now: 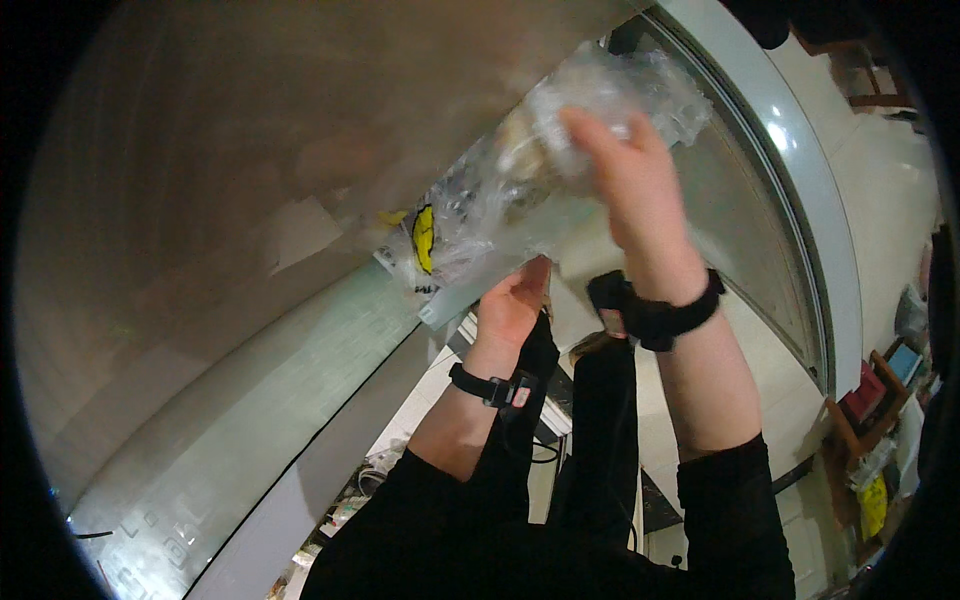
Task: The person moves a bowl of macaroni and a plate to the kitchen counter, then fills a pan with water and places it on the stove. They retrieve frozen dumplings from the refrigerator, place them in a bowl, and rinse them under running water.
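A crumpled clear plastic bag [480,202] with a yellow printed patch stretches across the upper middle. Pale contents show faintly through it; I cannot make out what they are. My right hand [637,172], blurred, grips the bag's upper part, its fingertips partly lost in the plastic. Below the bag's lower edge is my left hand [517,296], with most of its fingers hidden behind a pale translucent edge. Whether it grips or only supports something is not visible. Each wrist wears a black strap, one on the left [495,386] and one on the right [660,311].
A large brownish, hazy glass-like panel [225,150] fills the upper left, above a pale ledge [300,375]. On the right curves the metal frame [817,187] of a glass door. Various items stand around a wooden rack [844,435] at the far right. Light floor tiles [877,172] lie beyond the door.
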Demonstrator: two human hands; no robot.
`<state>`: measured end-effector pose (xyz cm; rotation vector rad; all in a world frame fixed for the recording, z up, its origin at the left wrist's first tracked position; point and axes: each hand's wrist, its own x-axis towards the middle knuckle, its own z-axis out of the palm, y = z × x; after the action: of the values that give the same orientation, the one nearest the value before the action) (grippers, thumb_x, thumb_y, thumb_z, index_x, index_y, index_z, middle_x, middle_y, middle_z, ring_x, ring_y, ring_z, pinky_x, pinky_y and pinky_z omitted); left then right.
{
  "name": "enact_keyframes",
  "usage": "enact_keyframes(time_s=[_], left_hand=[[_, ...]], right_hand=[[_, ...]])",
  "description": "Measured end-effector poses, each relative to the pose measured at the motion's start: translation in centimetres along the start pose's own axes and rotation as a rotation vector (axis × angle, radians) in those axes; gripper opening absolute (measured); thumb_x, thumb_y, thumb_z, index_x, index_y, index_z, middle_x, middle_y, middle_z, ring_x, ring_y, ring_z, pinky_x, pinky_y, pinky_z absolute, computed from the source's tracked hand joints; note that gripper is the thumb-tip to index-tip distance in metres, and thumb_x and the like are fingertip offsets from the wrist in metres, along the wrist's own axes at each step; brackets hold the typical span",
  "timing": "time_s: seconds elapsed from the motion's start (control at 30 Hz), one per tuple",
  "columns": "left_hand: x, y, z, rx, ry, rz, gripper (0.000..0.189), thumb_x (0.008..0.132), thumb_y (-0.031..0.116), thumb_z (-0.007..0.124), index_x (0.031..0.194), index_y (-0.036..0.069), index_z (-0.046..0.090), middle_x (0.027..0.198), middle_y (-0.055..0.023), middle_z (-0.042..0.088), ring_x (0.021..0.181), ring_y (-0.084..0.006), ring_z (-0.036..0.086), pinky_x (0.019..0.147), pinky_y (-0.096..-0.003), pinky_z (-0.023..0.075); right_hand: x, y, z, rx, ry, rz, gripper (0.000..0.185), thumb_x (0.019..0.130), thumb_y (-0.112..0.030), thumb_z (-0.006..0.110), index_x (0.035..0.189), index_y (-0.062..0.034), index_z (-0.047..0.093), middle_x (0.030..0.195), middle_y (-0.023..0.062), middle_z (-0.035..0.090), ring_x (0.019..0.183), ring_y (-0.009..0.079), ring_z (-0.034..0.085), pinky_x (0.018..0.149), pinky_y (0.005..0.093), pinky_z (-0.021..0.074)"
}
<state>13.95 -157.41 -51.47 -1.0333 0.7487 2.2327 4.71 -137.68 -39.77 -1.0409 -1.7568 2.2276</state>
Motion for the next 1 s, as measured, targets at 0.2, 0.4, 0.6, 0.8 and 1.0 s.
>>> enact_keyframes(time_s=[0.2, 0.4, 0.6, 0.8, 1.0], left_hand=[[-1.4, 1.0, 2.3, -0.168, 0.174, -0.082, 0.042, 0.084, 0.000, 0.051, 0.125, 0.002, 0.045, 0.124, -0.0142, 0.051, 0.118, -0.0308, 0.048, 0.102, -0.0430, 0.0384], [-0.6, 1.1, 1.4, -0.093, 0.064, -0.087, 0.042, 0.084, -0.001, 0.053, 0.125, 0.003, 0.046, 0.120, -0.0139, 0.053, 0.113, -0.0296, 0.050, 0.100, -0.0442, 0.0394], [0.5, 0.4, -0.3, -0.070, -0.065, -0.008, 0.029, 0.085, 0.011, 0.052, 0.111, 0.000, 0.053, 0.110, -0.0146, 0.058, 0.106, -0.0316, 0.053, 0.097, -0.0455, 0.0388], [-4.4, 3.0, 6.2, 0.373, -0.213, -0.341, 0.032, 0.084, 0.010, 0.056, 0.115, 0.002, 0.051, 0.114, -0.0129, 0.057, 0.109, -0.0282, 0.053, 0.096, -0.0413, 0.0410], [-5.8, 8.5, 12.2, 0.227, -0.345, 0.127, 0.042, 0.083, 0.008, 0.058, 0.121, -0.003, 0.047, 0.124, -0.0186, 0.049, 0.118, -0.0292, 0.047, 0.098, -0.0409, 0.0433]], right_hand=[[-2.4, 2.0, 6.2, -0.697, -0.444, -0.225, 0.052, 0.069, -0.028, 0.065, 0.106, 0.0062, 0.052, 0.092, 0.0259, 0.063, 0.091, 0.0414, 0.060, 0.077, 0.0446, 0.0495], [-0.2, 1.2, 5.2, -0.477, -0.317, 0.100, 0.050, 0.068, -0.030, 0.065, 0.100, 0.0071, 0.058, 0.087, 0.0239, 0.064, 0.088, 0.0346, 0.063, 0.077, 0.0416, 0.0499], [2.7, -2.8, -2.7, -0.118, -0.086, 0.093, 0.034, 0.076, -0.027, 0.063, 0.095, 0.0013, 0.064, 0.085, 0.0094, 0.063, 0.076, 0.0199, 0.060, 0.067, 0.0313, 0.0487], [7.0, -2.0, -4.4, 0.010, 0.063, 0.033, 0.026, 0.075, -0.024, 0.063, 0.082, 0.0012, 0.063, 0.070, 0.0050, 0.057, 0.060, 0.0151, 0.049, 0.055, 0.0296, 0.0377], [6.7, -1.0, -3.5, 0.156, 0.209, 0.035, 0.025, 0.076, -0.023, 0.063, 0.083, 0.0011, 0.060, 0.070, 0.0063, 0.056, 0.061, 0.0149, 0.048, 0.055, 0.0305, 0.0375]])
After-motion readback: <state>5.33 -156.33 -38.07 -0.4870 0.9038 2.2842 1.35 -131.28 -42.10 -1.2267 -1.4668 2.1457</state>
